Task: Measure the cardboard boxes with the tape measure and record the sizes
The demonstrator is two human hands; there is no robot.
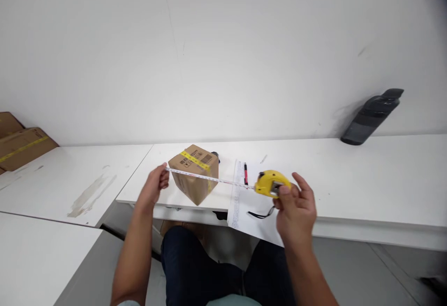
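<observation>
Narrow white tape (190,173), pinched by left hand (154,185), is presumably tensioned by right hand (296,208) gripping its yellow plastic case (268,183).

The tape measure (270,180) hangs over paper (249,217), right of the box (191,190); farther right, a bottle (369,119) seemingly adjoins the wall (261,64).

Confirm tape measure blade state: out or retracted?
Out. The white blade runs from the yellow tape measure in the right grip to the left grip, crossing in front of the cardboard box.
</observation>
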